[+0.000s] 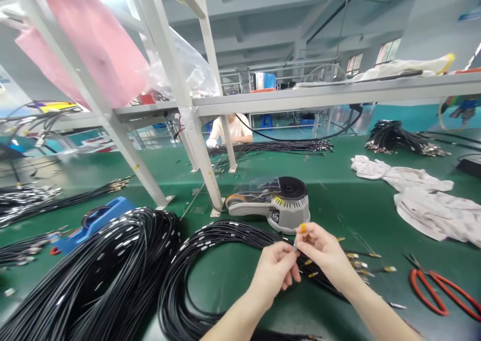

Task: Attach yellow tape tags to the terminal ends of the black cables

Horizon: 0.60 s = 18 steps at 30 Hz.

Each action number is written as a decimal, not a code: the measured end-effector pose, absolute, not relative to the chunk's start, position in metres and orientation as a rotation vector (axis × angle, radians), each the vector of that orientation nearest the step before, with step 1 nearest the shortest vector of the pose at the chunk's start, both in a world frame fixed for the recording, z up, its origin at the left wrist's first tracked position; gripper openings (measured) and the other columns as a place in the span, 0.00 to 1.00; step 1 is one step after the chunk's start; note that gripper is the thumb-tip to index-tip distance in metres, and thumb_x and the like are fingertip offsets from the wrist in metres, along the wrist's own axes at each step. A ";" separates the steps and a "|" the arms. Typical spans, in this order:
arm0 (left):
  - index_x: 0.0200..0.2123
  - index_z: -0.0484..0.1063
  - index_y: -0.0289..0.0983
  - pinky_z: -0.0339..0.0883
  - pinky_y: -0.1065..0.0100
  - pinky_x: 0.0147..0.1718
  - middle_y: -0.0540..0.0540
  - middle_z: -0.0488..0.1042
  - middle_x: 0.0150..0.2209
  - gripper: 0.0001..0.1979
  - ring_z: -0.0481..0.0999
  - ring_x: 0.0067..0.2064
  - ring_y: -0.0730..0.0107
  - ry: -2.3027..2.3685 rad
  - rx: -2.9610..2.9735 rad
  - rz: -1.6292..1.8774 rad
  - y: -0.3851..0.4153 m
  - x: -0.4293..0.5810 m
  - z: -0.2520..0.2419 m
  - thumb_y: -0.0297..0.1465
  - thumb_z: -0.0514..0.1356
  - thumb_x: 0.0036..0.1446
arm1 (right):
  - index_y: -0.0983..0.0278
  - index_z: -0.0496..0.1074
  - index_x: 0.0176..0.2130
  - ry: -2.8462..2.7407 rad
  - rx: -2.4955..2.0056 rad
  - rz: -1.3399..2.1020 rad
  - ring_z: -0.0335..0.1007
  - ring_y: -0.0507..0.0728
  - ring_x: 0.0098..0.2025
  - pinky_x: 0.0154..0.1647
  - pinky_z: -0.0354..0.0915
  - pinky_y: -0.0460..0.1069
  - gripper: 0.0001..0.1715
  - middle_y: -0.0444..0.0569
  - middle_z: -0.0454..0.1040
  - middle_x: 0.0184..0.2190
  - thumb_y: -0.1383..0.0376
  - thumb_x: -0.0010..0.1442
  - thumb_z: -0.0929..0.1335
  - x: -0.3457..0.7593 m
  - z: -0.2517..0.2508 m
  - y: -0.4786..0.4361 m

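Observation:
My left hand [276, 268] is closed in a pinch on a thin cable end with a small silver-grey tip [295, 246]. Right beside it, my right hand [321, 248] is closed too, its fingertips at the same cable end. A small piece of yellow tape [303, 228] shows at those fingertips. Under both hands runs a coiled bundle of black cables [180, 271] with white labels; several of its ends to the right carry yellow tape. Just beyond the hands stands a grey-white tape dispenser [291, 213] with a black round top.
Left of the coil lies a larger black cable bundle [124, 261], with a blue tape holder [95, 223] behind. Red-handled scissors [428, 286] and white cloth gloves [432, 201] lie at the right. White rack posts [199, 150] rise from the green bench; a person [236, 128] sits across.

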State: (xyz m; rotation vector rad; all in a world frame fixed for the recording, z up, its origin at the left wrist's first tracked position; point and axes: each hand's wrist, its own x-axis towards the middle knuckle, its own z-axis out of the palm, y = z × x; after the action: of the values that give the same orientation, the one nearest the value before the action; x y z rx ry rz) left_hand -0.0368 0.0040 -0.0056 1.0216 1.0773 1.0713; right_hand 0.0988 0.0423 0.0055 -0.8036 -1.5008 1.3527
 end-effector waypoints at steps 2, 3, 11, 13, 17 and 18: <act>0.25 0.66 0.33 0.41 0.76 0.11 0.53 0.62 0.10 0.18 0.51 0.11 0.81 0.916 0.869 0.978 0.007 -0.041 -0.007 0.44 0.53 0.50 | 0.62 0.66 0.36 -1.518 -0.795 1.378 0.64 0.52 0.27 0.31 0.62 0.48 0.10 0.42 0.67 0.25 0.64 0.51 0.69 0.096 0.008 0.044; 0.23 0.65 0.34 0.39 0.75 0.11 0.54 0.59 0.09 0.19 0.49 0.10 0.81 0.838 0.783 0.919 0.008 -0.043 -0.007 0.45 0.51 0.51 | 0.62 0.66 0.36 -1.527 -0.790 1.385 0.64 0.53 0.27 0.31 0.62 0.48 0.10 0.42 0.67 0.25 0.64 0.51 0.69 0.094 0.009 0.045; 0.15 0.51 0.38 0.30 0.76 0.12 0.58 0.42 0.09 0.13 0.37 0.13 0.82 0.636 0.556 0.815 0.014 -0.050 -0.011 0.34 0.48 0.46 | 0.62 0.64 0.35 -1.562 -0.778 1.356 0.62 0.53 0.28 0.31 0.60 0.48 0.10 0.42 0.66 0.24 0.65 0.51 0.68 0.083 0.008 0.047; 0.15 0.50 0.38 0.30 0.76 0.12 0.58 0.41 0.10 0.11 0.36 0.13 0.82 0.668 0.537 0.859 0.013 -0.049 -0.013 0.32 0.49 0.45 | 0.62 0.64 0.35 -1.558 -0.781 1.359 0.61 0.53 0.28 0.31 0.59 0.48 0.10 0.42 0.66 0.25 0.65 0.52 0.68 0.083 0.006 0.048; 0.15 0.51 0.38 0.30 0.76 0.12 0.58 0.42 0.10 0.10 0.36 0.13 0.82 0.679 0.526 0.911 0.012 -0.046 -0.014 0.31 0.49 0.44 | 0.62 0.63 0.36 -1.541 -0.754 1.389 0.61 0.53 0.28 0.31 0.59 0.48 0.10 0.42 0.66 0.25 0.66 0.52 0.68 0.084 0.003 0.051; 0.15 0.52 0.38 0.30 0.77 0.12 0.58 0.42 0.10 0.10 0.36 0.13 0.82 0.667 0.525 0.905 0.012 -0.046 -0.014 0.32 0.48 0.45 | 0.62 0.62 0.36 -1.536 -0.746 1.400 0.61 0.52 0.28 0.32 0.59 0.48 0.10 0.42 0.65 0.25 0.66 0.52 0.68 0.084 0.002 0.052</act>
State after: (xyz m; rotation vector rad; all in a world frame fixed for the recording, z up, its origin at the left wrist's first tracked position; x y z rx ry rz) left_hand -0.0458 0.0124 -0.0141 0.5249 0.6673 0.9049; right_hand 0.0843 0.0516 0.0024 -0.7463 -1.5362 1.3999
